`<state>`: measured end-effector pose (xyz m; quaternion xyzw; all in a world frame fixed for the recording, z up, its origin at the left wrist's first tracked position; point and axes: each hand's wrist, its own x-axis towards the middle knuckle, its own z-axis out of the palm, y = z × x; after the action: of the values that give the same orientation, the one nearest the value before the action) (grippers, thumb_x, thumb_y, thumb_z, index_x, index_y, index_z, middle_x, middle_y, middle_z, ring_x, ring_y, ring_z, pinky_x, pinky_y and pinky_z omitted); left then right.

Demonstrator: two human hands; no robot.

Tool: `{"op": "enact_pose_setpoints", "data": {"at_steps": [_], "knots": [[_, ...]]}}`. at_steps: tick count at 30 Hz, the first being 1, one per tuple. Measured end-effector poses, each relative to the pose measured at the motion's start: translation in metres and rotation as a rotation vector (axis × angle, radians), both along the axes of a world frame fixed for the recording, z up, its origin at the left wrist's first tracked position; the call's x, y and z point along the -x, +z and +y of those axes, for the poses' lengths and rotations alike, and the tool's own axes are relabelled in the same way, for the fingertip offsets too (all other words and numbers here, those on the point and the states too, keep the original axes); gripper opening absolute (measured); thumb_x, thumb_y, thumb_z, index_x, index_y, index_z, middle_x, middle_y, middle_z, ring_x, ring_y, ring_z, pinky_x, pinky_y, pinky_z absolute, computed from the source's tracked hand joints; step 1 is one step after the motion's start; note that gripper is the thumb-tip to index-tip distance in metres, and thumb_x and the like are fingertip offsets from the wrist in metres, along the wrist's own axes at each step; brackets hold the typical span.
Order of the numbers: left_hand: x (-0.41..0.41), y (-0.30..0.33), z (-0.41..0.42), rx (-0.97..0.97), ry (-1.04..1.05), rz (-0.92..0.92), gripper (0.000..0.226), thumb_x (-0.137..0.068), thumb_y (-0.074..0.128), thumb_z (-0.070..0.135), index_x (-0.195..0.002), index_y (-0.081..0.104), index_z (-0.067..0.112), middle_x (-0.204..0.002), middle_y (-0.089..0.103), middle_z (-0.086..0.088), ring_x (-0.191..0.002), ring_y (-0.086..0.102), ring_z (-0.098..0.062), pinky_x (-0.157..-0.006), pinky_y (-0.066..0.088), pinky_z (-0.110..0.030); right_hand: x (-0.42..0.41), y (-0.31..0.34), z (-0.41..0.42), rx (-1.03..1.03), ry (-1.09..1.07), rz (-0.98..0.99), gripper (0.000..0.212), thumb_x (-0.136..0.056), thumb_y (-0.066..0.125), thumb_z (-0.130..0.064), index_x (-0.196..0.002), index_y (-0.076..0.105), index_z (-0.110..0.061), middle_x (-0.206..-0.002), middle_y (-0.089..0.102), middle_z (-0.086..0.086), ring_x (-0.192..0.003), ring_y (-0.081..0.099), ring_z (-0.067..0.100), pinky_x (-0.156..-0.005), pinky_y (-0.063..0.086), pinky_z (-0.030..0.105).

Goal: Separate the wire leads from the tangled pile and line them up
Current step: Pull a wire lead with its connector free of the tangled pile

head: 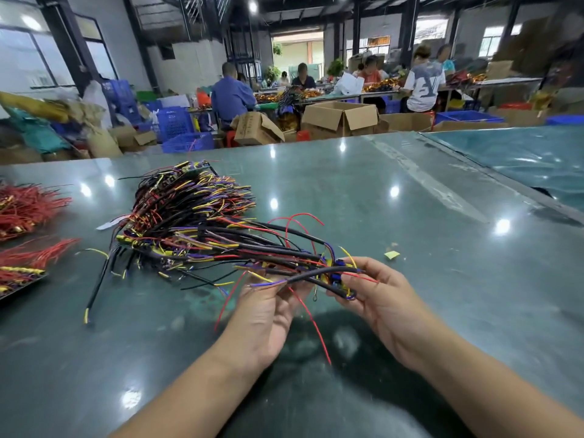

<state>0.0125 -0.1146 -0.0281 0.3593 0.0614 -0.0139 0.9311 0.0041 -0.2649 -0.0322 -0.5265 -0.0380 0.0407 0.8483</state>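
Black-sheathed wire leads (303,273) run between our two hands, their long axis lying roughly left to right and rising away toward the tangled pile (189,222) on the table (410,216), beyond and to the left of our fingers. Our right hand (376,298) has its fingers curled round the connector end of the bundle, clamped on it. Our left hand (268,311) pinches the same leads nearer the pile, thumb over fingers. One loose red wire (311,324) dangles below, between both hands. We judge the left hand nearer the pile, so it should slide along while the right anchors.
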Motion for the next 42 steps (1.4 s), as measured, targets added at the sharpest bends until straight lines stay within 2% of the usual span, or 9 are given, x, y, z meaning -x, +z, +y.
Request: {"op": "enact_pose_setpoints", "data": {"at_steps": [4,10,13,18,23,29,35,38,42], "knots": [[0.003,0.002,-0.002,0.053,0.017,0.065,0.017,-0.071,0.055,-0.012,-0.072,0.058,0.004,-0.052,0.065,-0.004,-0.044,0.062,-0.009,-0.045,0.054,-0.022,0.002,0.002,0.002,-0.057,0.060,-0.034,0.015,-0.073,0.063,-0.005,-0.082,0.069,-0.015,-0.084,0.072,0.004,-0.076,0.069,0.014,-0.067,0.056,0.023],[0.007,-0.001,0.002,0.037,-0.103,0.070,0.039,-0.080,0.056,-0.012,-0.049,0.070,0.004,-0.060,0.070,-0.011,-0.052,0.069,-0.018,-0.044,0.055,-0.031,0.003,0.006,0.002,-0.044,0.031,-0.033,0.018,-0.067,0.065,-0.013,-0.085,0.064,-0.011,-0.081,0.071,0.004,-0.067,0.067,0.010,-0.059,0.052,0.019],[0.015,0.007,0.000,0.025,-0.166,0.008,0.022,-0.038,0.088,-0.005,-0.051,0.071,0.002,-0.062,0.070,-0.012,-0.054,0.070,-0.021,-0.045,0.055,-0.030,0.003,0.006,0.000,-0.045,0.018,-0.021,0.018,-0.065,0.067,-0.012,-0.082,0.066,-0.009,-0.079,0.071,0.006,-0.067,0.067,0.011,-0.059,0.054,0.019],[0.014,0.007,0.000,-0.017,-0.122,0.033,0.023,-0.062,0.055,-0.002,-0.047,0.070,0.008,-0.059,0.070,-0.007,-0.051,0.068,-0.014,-0.045,0.054,-0.025,0.004,0.008,-0.003,-0.110,0.050,0.035,0.023,-0.063,0.064,-0.006,-0.086,0.067,-0.003,-0.081,0.072,0.009,-0.070,0.069,0.012,-0.065,0.057,0.020],[0.009,0.007,-0.006,-0.060,-0.046,0.093,0.027,-0.091,0.040,-0.010,-0.074,0.058,0.001,-0.055,0.067,-0.007,-0.046,0.065,-0.012,-0.044,0.054,-0.023,0.005,0.010,0.000,-0.025,-0.019,0.065,0.012,-0.080,0.059,0.004,-0.082,0.067,-0.004,-0.070,0.071,0.004,-0.061,0.067,0.007,-0.054,0.053,0.016],[0.009,0.006,-0.003,0.003,-0.044,0.105,0.030,-0.090,0.039,-0.011,-0.070,0.058,-0.001,-0.054,0.066,-0.009,-0.045,0.065,-0.014,-0.045,0.055,-0.026,0.007,0.012,0.000,-0.099,-0.004,0.067,0.015,-0.080,0.055,0.008,-0.082,0.067,-0.002,-0.074,0.071,0.007,-0.064,0.069,0.010,-0.056,0.053,0.015],[0.010,0.010,-0.005,-0.063,-0.037,0.120,0.060,-0.088,0.038,-0.010,-0.036,0.064,0.005,-0.046,0.063,-0.006,-0.039,0.062,-0.012,-0.043,0.051,-0.019,0.009,0.011,0.004,-0.223,0.054,0.056,0.025,-0.064,0.059,-0.001,-0.089,0.065,0.003,-0.084,0.070,0.013,-0.072,0.070,0.014,-0.065,0.056,0.019],[0.012,0.016,-0.005,0.028,-0.102,0.094,0.034,-0.075,0.055,0.000,-0.043,0.067,0.004,-0.052,0.066,-0.007,-0.043,0.064,-0.011,-0.043,0.054,-0.021,0.011,0.012,0.010,-0.327,0.104,0.004,0.030,-0.069,0.059,-0.003,-0.097,0.062,0.006,-0.088,0.070,0.012,-0.076,0.070,0.014,-0.067,0.057,0.022],[0.005,0.022,0.001,0.043,-0.040,-0.010,0.034,-0.081,0.050,-0.003,-0.056,0.072,0.005,-0.061,0.070,-0.007,-0.052,0.067,-0.010,-0.050,0.056,-0.021,0.006,0.012,0.008,-0.326,0.044,0.051,0.014,-0.070,0.060,-0.007,-0.073,0.074,-0.007,-0.073,0.070,0.003,-0.062,0.066,0.006,-0.061,0.056,0.017]]}}
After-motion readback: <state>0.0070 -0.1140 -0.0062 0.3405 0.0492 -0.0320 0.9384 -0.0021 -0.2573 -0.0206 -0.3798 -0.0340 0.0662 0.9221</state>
